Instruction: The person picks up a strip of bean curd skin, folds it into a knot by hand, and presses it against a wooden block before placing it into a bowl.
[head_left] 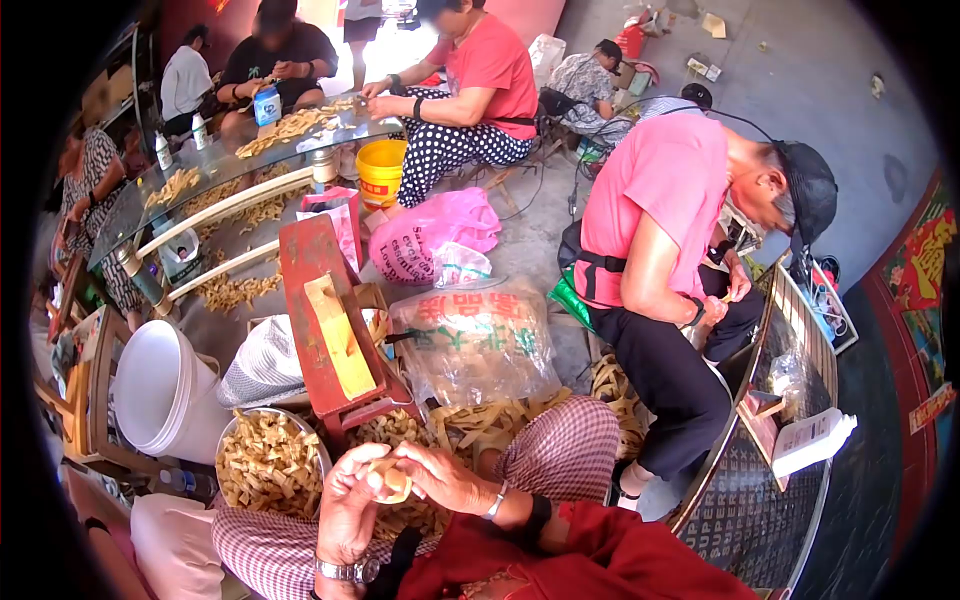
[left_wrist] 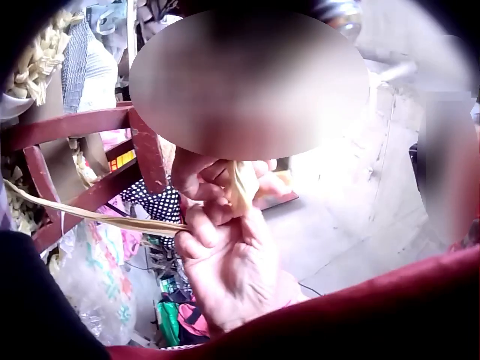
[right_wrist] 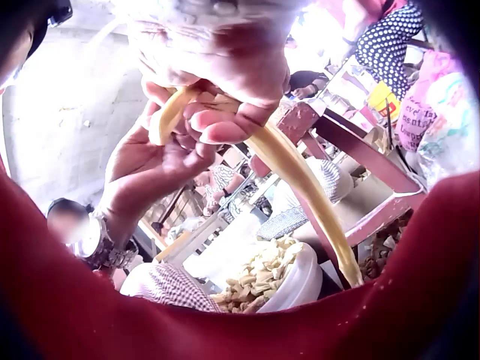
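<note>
Both hands meet over the lap in the head view, close together on one pale yellow flat strip. The left hand, with a metal watch at its wrist, pinches the folded part of the strip. From the other side the right hand, with a bracelet, grips it with curled fingers. In the right wrist view, the strip bends into a loop at the fingers, and its long end hangs down. The left wrist view shows a twisted fold of the strip between the fingers, with a tail running left.
A bowl heaped with small folded pieces stands beside the left knee. Ahead are a red wooden bench, a clear plastic bag and loose strips. White buckets stand left; a person in pink sits right.
</note>
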